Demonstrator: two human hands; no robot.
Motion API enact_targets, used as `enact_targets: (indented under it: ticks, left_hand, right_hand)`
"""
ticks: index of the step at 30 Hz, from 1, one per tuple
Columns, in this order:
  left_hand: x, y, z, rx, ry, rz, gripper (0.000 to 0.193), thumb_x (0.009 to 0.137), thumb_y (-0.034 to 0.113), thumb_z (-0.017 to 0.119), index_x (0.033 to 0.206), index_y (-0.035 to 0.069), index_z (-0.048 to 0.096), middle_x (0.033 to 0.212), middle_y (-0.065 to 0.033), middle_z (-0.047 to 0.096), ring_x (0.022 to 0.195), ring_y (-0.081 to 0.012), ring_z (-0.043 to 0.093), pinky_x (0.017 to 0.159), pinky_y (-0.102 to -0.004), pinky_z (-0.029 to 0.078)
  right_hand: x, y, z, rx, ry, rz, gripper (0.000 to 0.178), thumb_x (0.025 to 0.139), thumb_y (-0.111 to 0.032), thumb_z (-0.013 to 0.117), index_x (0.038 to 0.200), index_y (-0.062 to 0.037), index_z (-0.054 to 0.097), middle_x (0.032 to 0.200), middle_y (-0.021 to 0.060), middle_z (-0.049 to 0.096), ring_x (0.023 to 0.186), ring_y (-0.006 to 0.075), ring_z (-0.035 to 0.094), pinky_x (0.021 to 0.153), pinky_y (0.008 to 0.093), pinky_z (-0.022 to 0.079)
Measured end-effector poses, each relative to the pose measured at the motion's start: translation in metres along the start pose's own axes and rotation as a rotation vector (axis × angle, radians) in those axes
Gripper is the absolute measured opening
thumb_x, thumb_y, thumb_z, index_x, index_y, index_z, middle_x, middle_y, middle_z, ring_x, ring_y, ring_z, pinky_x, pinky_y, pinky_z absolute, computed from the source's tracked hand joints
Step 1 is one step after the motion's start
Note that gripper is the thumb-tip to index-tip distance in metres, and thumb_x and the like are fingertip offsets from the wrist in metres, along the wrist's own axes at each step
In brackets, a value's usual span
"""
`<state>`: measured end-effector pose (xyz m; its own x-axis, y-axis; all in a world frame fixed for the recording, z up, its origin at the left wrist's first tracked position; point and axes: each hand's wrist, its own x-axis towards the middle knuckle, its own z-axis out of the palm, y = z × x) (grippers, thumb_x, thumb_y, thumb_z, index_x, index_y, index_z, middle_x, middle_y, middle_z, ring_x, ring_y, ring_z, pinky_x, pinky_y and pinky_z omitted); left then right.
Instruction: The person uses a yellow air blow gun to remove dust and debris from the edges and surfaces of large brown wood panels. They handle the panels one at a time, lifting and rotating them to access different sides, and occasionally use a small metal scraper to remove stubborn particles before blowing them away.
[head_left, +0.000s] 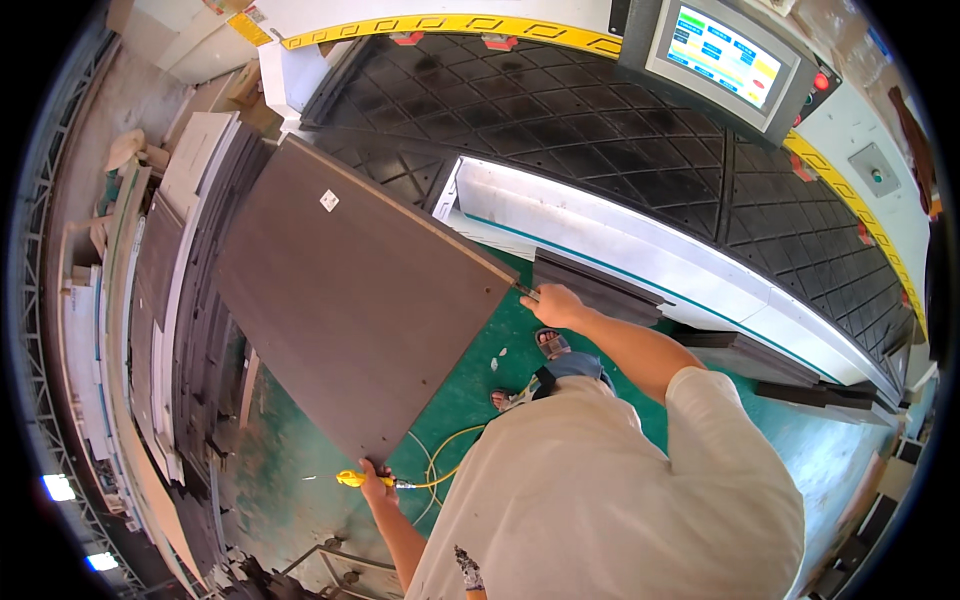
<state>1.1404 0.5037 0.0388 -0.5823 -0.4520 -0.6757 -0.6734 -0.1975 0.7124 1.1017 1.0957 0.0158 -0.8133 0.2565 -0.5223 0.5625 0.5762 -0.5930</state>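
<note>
A large brown panel [350, 290] lies tilted across the space ahead of me, with a small white label [329, 201] and several small holes along its near edge. My left hand [375, 484] is closed round a yellow air blow gun [350, 478], its fingers up against the panel's lower corner. From the gun a yellow hose [452, 440] curls toward my body. At the panel's right corner, my right hand [555, 306] is closed on a short, thin tool [526, 291] with a dark end, which points at that corner. The tool's exact kind is unclear.
Behind the panel stands a white machine with a black grid bed [600, 130], yellow edge strips and a lit control screen [717, 55]. Stacked boards [190, 290] lean at the left. Dark strips [590, 280] lie under the machine's front. Green floor [300, 420] shows below the panel.
</note>
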Motion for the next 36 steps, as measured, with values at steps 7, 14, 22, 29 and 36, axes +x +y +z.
enact_targets:
  ticks: [7,14,22,29,36]
  left_hand:
    - [-0.001,-0.003,0.0,-0.008,0.0,0.008,0.043,0.098,0.052,0.068,0.103,0.01,0.059,0.072,-0.0009,0.056,0.064,-0.0159,0.058,0.053,-0.0298,0.046]
    - [-0.002,0.002,0.004,0.019,-0.012,0.009,0.044,0.097,0.055,0.068,0.096,0.011,0.059,0.072,-0.0002,0.056,0.064,-0.0163,0.056,0.055,-0.0304,0.045]
    - [0.005,-0.004,-0.001,-0.001,-0.001,-0.01,0.046,0.098,0.052,0.067,0.115,0.009,0.061,0.073,-0.002,0.057,0.064,-0.0157,0.059,0.053,-0.0294,0.047]
    - [-0.001,0.0,0.005,0.0,0.003,0.023,0.046,0.099,0.051,0.067,0.114,0.008,0.061,0.073,-0.0022,0.056,0.064,-0.0159,0.059,0.053,-0.0296,0.046]
    - [-0.005,-0.001,0.009,-0.014,0.026,0.037,0.041,0.099,0.049,0.067,0.106,0.009,0.059,0.072,-0.0016,0.055,0.063,-0.0166,0.058,0.053,-0.0305,0.045]
  right_hand:
    - [-0.01,-0.002,0.002,-0.104,-0.002,0.041,0.05,0.1,-0.048,0.055,0.108,-0.0011,0.071,0.104,0.0247,0.073,0.1,0.0434,0.07,0.086,0.0554,0.055]
    - [0.015,0.017,0.023,-0.045,0.02,-0.085,0.044,0.102,-0.041,0.053,0.117,-0.0016,0.066,0.108,0.0234,0.072,0.102,0.0452,0.068,0.088,0.0559,0.054]
    - [0.011,-0.002,0.015,-0.088,-0.047,-0.067,0.047,0.102,-0.039,0.054,0.1,0.0051,0.07,0.1,0.027,0.072,0.096,0.0468,0.068,0.083,0.0566,0.054]
    - [0.008,0.005,0.015,-0.113,0.077,-0.154,0.046,0.101,-0.04,0.056,0.105,0.005,0.067,0.099,0.0288,0.071,0.095,0.0476,0.068,0.083,0.0565,0.054]
    - [-0.006,-0.007,0.001,-0.183,0.056,-0.089,0.047,0.099,-0.043,0.06,0.106,0.0033,0.064,0.097,0.0274,0.071,0.094,0.0464,0.069,0.082,0.0551,0.055]
